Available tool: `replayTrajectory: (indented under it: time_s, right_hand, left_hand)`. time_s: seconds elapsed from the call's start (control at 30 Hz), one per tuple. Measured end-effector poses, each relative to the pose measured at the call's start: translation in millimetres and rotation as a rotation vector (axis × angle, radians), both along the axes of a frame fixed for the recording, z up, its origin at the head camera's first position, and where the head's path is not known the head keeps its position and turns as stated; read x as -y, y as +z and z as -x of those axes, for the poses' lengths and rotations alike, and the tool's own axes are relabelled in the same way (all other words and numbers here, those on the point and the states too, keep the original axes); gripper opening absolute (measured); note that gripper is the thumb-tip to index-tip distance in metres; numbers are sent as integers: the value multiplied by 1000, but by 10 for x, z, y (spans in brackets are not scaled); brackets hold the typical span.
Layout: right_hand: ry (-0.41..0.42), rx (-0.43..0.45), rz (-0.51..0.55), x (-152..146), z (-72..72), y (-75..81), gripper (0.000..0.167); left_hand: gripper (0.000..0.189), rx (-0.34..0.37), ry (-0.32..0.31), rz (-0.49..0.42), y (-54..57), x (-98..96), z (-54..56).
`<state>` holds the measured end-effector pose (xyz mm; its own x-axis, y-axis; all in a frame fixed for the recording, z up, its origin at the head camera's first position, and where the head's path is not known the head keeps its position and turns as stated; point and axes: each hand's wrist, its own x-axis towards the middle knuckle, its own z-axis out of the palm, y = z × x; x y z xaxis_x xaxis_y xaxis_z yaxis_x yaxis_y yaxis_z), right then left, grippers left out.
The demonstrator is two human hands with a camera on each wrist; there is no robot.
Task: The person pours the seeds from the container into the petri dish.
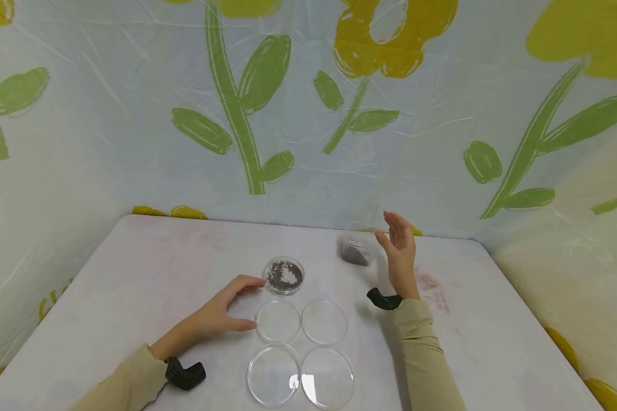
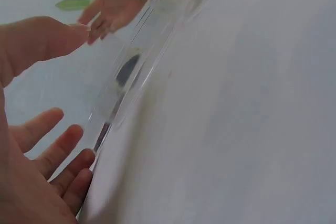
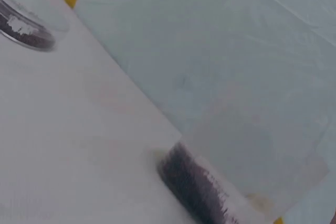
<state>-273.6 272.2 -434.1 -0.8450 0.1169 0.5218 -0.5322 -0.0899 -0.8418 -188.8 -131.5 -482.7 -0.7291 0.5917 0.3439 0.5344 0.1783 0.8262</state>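
Note:
My left hand (image 1: 218,311), fingers spread, rests beside the clear petri dishes at the left. Its index fingertip is right at the rim of a dish holding dark grains and white powder (image 1: 285,275). The thumb tip is close to a clear dish (image 1: 278,321) in front of it. My right hand (image 1: 402,245) is raised with straight fingers, thumb apart, just right of a clear container (image 1: 356,251) partly filled with dark and white material. In the right wrist view the blurred container (image 3: 197,184) stands near the table's back edge, its upper walls see-through.
Three more clear dishes, a back right one (image 1: 325,322), a front left one (image 1: 273,375) and a front right one (image 1: 327,378), lie on the pale table (image 1: 195,257). A flower-printed sheet (image 1: 149,148) hangs behind and at both sides. Each wrist wears a black device (image 1: 385,299).

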Motion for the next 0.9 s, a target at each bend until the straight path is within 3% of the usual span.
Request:
replayTrajectory:
  time_s: [0.17, 0.3, 0.53, 0.7, 0.9]
  right_hand:
    - [14, 258, 56, -106, 50, -237, 77]
    - [24, 362, 16, -122, 66, -341, 89]
    - [37, 403, -254, -102, 1, -315, 99]
    - [28, 345, -291, -65, -102, -193, 94]
    - [-12, 336, -309, -60, -126, -195, 84]
  left_hand:
    - [83, 13, 1, 55, 14, -158, -102]
    - [86, 42, 29, 79, 22, -189, -131]
    - [80, 45, 58, 128, 18, -172, -124]
    - [76, 31, 68, 139, 9, -177, -111]
    - [76, 22, 72, 141, 7, -190, -117]
